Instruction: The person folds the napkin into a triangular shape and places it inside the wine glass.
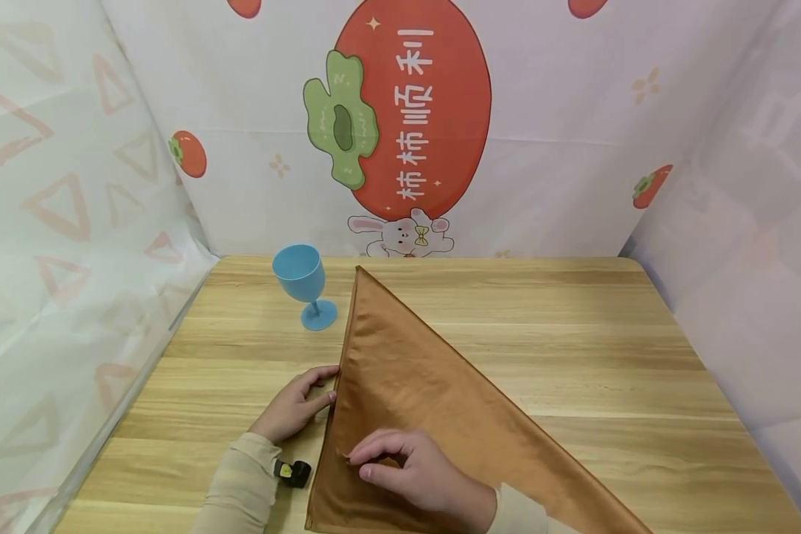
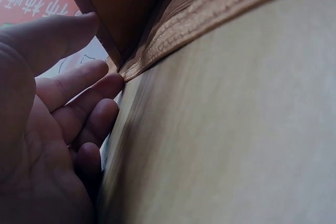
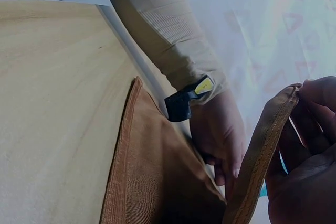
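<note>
A brown satin cloth napkin, folded into a triangle, lies on the table with its tip pointing to the back. Over its left part, my right hand pinches a corner of the cloth between thumb and fingers. In the right wrist view that pinched corner is raised off the layer below. My left hand is at the napkin's left edge. Its fingertips touch the stitched hem in the left wrist view, with the thumb held apart and the fingers loosely bent.
A blue goblet stands upright on the wooden table, left of the napkin's tip. A small black device is strapped at the left wrist. Printed curtains enclose the table at the back and sides.
</note>
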Available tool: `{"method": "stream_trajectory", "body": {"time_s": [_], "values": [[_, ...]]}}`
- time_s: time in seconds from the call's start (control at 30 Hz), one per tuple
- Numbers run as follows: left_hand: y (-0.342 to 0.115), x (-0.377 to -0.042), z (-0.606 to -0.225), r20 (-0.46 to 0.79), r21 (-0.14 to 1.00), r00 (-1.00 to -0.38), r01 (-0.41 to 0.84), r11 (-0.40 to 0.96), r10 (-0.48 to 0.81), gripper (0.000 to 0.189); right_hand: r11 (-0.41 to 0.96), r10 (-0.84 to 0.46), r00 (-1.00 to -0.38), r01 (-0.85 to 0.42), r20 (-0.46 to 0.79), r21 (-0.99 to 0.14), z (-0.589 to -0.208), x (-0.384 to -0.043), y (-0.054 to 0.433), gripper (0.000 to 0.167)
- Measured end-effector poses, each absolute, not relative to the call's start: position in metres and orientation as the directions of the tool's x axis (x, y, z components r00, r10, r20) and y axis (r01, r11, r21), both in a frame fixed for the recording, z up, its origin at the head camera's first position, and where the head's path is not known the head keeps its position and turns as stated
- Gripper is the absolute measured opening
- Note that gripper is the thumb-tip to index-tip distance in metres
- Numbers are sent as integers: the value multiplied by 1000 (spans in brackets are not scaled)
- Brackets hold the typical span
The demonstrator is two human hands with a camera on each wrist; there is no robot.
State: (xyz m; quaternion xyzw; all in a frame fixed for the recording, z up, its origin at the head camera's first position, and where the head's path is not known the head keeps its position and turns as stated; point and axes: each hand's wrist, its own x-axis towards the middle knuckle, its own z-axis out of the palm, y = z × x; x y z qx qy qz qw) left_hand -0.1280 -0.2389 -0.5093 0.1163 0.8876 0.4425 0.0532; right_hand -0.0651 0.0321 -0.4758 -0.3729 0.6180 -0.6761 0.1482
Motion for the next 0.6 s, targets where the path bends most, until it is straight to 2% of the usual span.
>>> {"method": "stream_trajectory", "body": {"time_s": [0.1, 0.3, 0.6], "values": [[-239, -128, -510, 8, 803, -966, 160, 575, 257, 43, -189, -669, -671, -261, 319, -947, -476, -64, 31, 14], [-239, -129, -510, -13, 807, -968, 137, 575, 250, 36, -227, -665, -620, -363, 416, -904, -479, -63, 28, 15], [-238, -129, -508, -15, 817, -971, 126, 562, 240, 36, -200, -699, -624, -298, 349, -933, -480, -59, 26, 16]]}}
